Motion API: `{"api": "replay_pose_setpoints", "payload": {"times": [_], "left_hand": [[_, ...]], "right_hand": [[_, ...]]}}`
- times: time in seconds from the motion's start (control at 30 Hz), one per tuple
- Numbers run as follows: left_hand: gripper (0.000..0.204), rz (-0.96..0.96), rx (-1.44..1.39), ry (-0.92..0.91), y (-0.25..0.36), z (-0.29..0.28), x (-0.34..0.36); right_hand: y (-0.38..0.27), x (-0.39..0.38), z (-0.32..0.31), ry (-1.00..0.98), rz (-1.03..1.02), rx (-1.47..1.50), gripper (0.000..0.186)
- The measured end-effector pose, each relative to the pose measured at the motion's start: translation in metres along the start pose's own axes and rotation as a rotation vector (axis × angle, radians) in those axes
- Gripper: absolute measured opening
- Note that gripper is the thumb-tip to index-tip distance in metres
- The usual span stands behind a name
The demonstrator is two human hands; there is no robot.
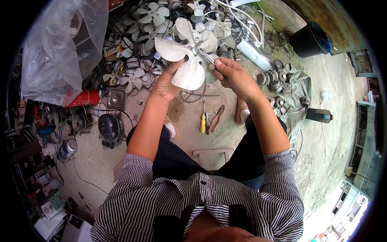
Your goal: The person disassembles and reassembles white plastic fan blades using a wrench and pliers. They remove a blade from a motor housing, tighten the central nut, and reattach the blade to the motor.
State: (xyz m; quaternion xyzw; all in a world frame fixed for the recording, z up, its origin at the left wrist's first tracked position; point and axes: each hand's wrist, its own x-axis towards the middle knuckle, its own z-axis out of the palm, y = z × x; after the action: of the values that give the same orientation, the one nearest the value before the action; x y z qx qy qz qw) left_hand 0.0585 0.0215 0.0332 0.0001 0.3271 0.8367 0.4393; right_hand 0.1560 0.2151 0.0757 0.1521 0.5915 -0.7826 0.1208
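Note:
A pale fan blade (188,76) with several broad petals is raised in front of me. My left hand (166,82) is closed on it from below left, the fingers partly hidden behind the petals. My right hand (234,77) is closed round a silver wrench (207,57), whose head meets the hub at the middle of the blade. On the floor beneath, between my feet, lie a yellow-handled screwdriver (202,123), a slim dark-handled tool (207,124) and red-handled pliers (218,119).
Fan blades and motors (153,14) are heaped at the far side. To the left are a plastic bag (60,60), a red cylinder (85,98) and a black compressor (111,128). Motor parts (278,78) lie on a grey sheet to the right, beyond them a black bucket (308,42).

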Motion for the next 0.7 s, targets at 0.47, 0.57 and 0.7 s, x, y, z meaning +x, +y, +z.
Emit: {"api": "replay_pose_setpoints", "payload": {"times": [0.47, 0.57, 0.7], "left_hand": [[0.054, -0.013, 0.033, 0.029, 0.003, -0.002, -0.001], [0.056, 0.084, 0.094, 0.046, 0.001, -0.007, 0.002], [0.058, 0.103, 0.103, 0.053, -0.002, -0.01, 0.003]], "right_hand": [[0.009, 0.006, 0.004, -0.014, 0.003, 0.021, 0.026], [0.008, 0.006, 0.002, 0.021, -0.037, -0.138, 0.026], [0.011, 0.006, 0.003, -0.028, -0.002, -0.033, 0.026]]}}
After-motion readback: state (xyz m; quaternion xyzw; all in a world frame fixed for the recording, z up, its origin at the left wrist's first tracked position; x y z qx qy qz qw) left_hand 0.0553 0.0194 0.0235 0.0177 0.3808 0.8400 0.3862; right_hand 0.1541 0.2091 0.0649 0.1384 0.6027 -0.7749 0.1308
